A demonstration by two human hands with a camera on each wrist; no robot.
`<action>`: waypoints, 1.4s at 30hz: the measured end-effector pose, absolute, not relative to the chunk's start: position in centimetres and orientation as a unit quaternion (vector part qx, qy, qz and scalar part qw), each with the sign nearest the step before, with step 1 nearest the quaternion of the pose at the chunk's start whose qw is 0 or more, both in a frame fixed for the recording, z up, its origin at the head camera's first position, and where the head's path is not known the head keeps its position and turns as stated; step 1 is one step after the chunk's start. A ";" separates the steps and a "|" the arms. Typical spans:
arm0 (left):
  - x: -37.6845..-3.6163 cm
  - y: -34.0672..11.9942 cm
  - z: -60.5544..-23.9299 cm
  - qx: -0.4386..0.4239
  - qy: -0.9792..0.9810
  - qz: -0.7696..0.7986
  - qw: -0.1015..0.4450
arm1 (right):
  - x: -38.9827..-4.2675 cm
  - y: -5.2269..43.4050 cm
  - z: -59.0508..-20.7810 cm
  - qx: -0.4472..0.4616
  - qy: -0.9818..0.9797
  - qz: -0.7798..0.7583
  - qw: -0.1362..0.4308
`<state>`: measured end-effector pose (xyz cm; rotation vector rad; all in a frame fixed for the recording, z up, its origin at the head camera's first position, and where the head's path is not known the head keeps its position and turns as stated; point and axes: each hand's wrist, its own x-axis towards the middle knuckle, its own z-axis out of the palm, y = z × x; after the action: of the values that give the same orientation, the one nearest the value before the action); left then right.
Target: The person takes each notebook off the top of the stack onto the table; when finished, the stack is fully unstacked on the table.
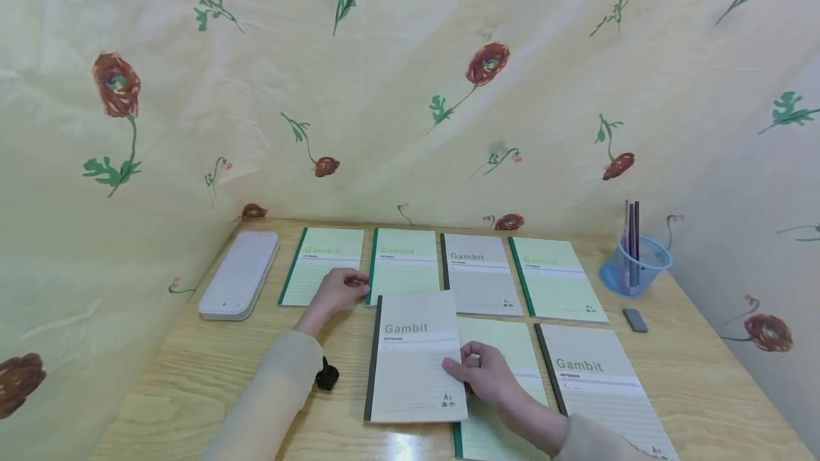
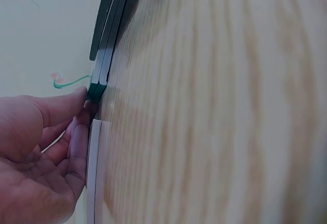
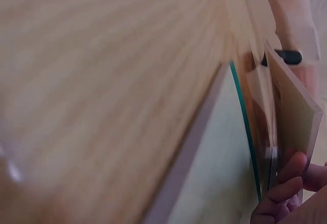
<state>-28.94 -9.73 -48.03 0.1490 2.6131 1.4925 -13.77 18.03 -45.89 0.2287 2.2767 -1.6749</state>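
Observation:
My right hand [image 1: 487,374] grips a grey-white notebook with a dark spine [image 1: 416,368] by its right edge, thumb on the cover and fingers underneath. In the right wrist view that notebook [image 3: 299,109] is raised off the table beside a green one [image 3: 214,157]. The green notebook [image 1: 502,336] is partly covered by it and by my right arm. My left hand [image 1: 337,295] pinches the lower left corner of the second green notebook [image 1: 406,262] in the back row. In the left wrist view, thumb and fingertips meet at its green spine [image 2: 97,89].
Also in the back row lie a green notebook [image 1: 333,247], a grey one [image 1: 480,276] and another green one [image 1: 557,279]. Another grey notebook [image 1: 605,383] is at front right. A white case [image 1: 238,272] lies left; a blue pen cup [image 1: 650,272] and dark eraser-like block [image 1: 635,320] are right.

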 end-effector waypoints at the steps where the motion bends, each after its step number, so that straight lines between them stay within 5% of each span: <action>1: -29.0 -9.7 -48.0 0.049 0.865 0.495 0.064 | -13.4 18.0 -46.0 0.074 0.788 -0.590 0.157; 42: -28.8 -9.8 -48.1 0.056 0.862 0.500 0.059 | -10.3 17.7 -46.6 -0.032 0.858 -0.488 0.156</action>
<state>-28.82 -9.80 -48.11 0.1691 2.6118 1.5132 -10.28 17.67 -46.62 -0.0922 2.4568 -1.3965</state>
